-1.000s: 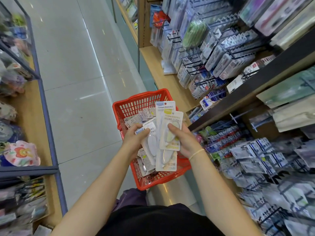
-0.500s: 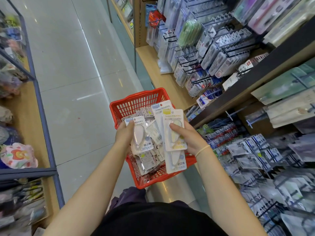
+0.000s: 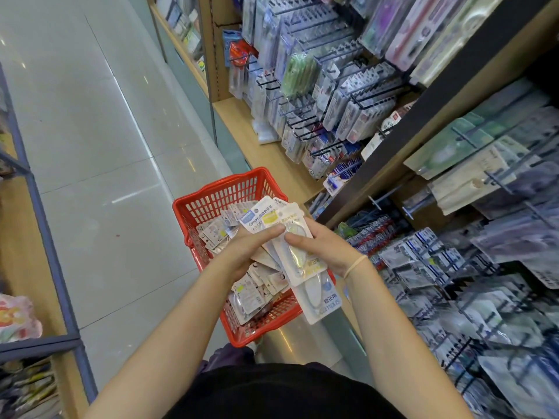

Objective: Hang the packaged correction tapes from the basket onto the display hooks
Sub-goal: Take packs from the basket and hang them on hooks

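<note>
- Pale glossy floor tiles (image 3: 99, 152), streaked with reflected ceiling light, running up the aisle.
- Right of the floor: light wooden shelf ledge (image 3: 257, 146) under racks of packaged stationery (image 3: 326, 86) hung on black pegs.
- Nearer along that same side: dark shelf edge (image 3: 453, 95) slanting across, more blurred packets below.
- Left of the floor: wooden display table (image 3: 27, 237) with a blue-grey metal frame (image 3: 45, 225), colourful goods at its edge.
</note>
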Demonstrator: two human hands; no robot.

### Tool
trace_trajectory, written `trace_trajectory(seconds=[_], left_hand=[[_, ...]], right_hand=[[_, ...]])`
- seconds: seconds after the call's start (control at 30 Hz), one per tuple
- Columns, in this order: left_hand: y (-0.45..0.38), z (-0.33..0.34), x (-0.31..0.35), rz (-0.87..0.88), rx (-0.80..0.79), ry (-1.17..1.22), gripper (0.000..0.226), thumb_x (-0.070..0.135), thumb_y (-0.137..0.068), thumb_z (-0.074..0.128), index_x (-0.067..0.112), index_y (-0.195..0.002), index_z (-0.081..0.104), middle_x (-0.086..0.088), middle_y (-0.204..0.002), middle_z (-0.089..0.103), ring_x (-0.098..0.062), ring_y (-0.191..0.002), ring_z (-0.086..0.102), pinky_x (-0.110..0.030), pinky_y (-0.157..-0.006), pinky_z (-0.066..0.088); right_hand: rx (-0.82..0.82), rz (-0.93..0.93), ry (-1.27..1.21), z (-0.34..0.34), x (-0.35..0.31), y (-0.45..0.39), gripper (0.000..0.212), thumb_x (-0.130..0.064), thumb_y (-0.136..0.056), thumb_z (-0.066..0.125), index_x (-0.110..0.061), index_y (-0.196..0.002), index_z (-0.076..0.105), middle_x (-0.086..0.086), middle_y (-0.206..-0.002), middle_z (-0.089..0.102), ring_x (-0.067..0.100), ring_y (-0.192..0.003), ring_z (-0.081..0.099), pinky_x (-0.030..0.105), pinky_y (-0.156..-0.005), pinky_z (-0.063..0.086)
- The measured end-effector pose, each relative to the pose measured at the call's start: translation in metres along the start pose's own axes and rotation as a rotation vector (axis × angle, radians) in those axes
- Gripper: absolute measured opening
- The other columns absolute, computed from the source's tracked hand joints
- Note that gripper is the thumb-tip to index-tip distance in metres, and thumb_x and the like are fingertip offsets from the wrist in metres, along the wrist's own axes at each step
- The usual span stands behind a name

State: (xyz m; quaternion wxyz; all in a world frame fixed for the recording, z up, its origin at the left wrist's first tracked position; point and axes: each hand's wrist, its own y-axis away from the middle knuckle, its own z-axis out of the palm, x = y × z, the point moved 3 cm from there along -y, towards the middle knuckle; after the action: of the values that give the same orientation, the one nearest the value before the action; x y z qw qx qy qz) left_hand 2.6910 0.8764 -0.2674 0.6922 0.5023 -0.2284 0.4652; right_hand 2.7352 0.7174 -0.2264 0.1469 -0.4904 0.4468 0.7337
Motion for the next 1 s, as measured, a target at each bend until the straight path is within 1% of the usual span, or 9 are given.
trace_trajectory(seconds=[0.17,0.27,0.37,0.57,0.67,0.73,0.8,0.9,1.0], left_hand=[[-0.012,0.020,0.003,0.050,-0.033,0.022,0.076,0.024,-0.072,0.090,0.015,-0.139,0.056,-0.007,-0.127,0.072,-0.029,-0.118,0.069,-0.049,-0.101,0.054],[-0.018,0.030,0.005,0.059,0.046,0.080,0.087,0.025,-0.062,0.093,0.021,-0.138,0.051,-0.004,-0.124,0.074,-0.027,-0.114,0.071,-0.051,-0.100,0.055],[-0.023,0.036,0.006,0.042,0.097,0.106,0.093,0.028,-0.055,0.095,0.025,-0.136,0.050,-0.002,-0.121,0.074,-0.025,-0.111,0.072,-0.050,-0.099,0.057],[-0.023,0.050,0.009,0.058,0.015,-0.012,0.079,0.028,-0.066,0.092,0.026,-0.136,0.057,0.001,-0.122,0.075,-0.026,-0.111,0.072,-0.051,-0.097,0.057],[-0.027,0.051,0.011,0.043,0.085,0.054,0.058,0.019,-0.077,0.087,0.025,-0.129,0.062,-0.002,-0.118,0.076,-0.028,-0.107,0.073,-0.050,-0.095,0.058],[-0.030,0.048,0.012,0.015,0.150,0.142,0.044,0.015,-0.086,0.081,0.024,-0.125,0.064,-0.005,-0.118,0.076,-0.028,-0.105,0.074,-0.046,-0.092,0.059],[-0.031,0.042,0.013,0.007,0.214,0.232,0.045,0.016,-0.088,0.079,0.022,-0.129,0.064,-0.007,-0.120,0.075,-0.030,-0.106,0.073,-0.044,-0.088,0.059],[-0.031,0.032,0.017,0.047,0.310,0.343,0.043,0.014,-0.088,0.078,0.017,-0.129,0.064,-0.009,-0.117,0.075,-0.029,-0.101,0.074,-0.038,-0.075,0.061],[-0.026,0.029,0.024,0.084,0.358,0.388,0.033,0.009,-0.091,0.075,0.018,-0.121,0.066,-0.005,-0.108,0.076,-0.017,-0.081,0.076,-0.028,-0.057,0.059]], right_hand=[[0.168,-0.066,0.040,-0.007,-0.011,0.011,0.030,-0.029,-0.102,0.057,-0.023,-0.131,0.060,-0.001,-0.123,0.072,0.017,-0.112,0.069,0.027,-0.089,0.056],[0.274,-0.097,0.018,-0.013,-0.014,0.013,0.024,-0.033,-0.104,0.052,-0.027,-0.125,0.062,-0.002,-0.119,0.073,0.016,-0.110,0.070,0.031,-0.091,0.057],[0.321,-0.112,0.026,-0.017,-0.015,0.013,0.032,-0.037,-0.103,0.055,-0.025,-0.132,0.061,-0.003,-0.123,0.072,0.016,-0.114,0.068,0.041,-0.102,0.053],[0.402,-0.099,0.149,-0.018,-0.033,0.012,0.053,-0.067,-0.096,0.047,-0.030,-0.131,0.059,-0.018,-0.127,0.063,0.006,-0.125,0.055,0.038,-0.113,0.039],[0.415,-0.109,0.122,-0.021,-0.042,0.013,0.043,-0.059,-0.103,0.036,-0.034,-0.131,0.057,-0.024,-0.120,0.060,0.002,-0.119,0.055,0.028,-0.104,0.043],[0.429,-0.113,0.103,-0.025,-0.045,0.015,0.041,-0.053,-0.106,0.034,-0.029,-0.131,0.056,-0.016,-0.113,0.062,-0.002,-0.104,0.061,0.015,-0.081,0.048],[0.431,-0.109,0.060,-0.029,-0.040,0.013,0.035,-0.043,-0.106,0.043,-0.020,-0.130,0.055,-0.009,-0.110,0.061,-0.005,-0.092,0.062,0.008,-0.065,0.047],[0.406,-0.044,0.001,-0.030,-0.030,0.010,0.037,-0.024,-0.099,0.063,-0.010,-0.132,0.054,0.007,-0.120,0.064,0.013,-0.100,0.067,0.020,-0.073,0.055],[0.312,0.006,0.025,-0.029,-0.024,0.005,0.032,-0.011,-0.093,0.070,-0.008,-0.124,0.061,0.007,-0.109,0.072,0.015,-0.093,0.072,0.025,-0.076,0.058]])
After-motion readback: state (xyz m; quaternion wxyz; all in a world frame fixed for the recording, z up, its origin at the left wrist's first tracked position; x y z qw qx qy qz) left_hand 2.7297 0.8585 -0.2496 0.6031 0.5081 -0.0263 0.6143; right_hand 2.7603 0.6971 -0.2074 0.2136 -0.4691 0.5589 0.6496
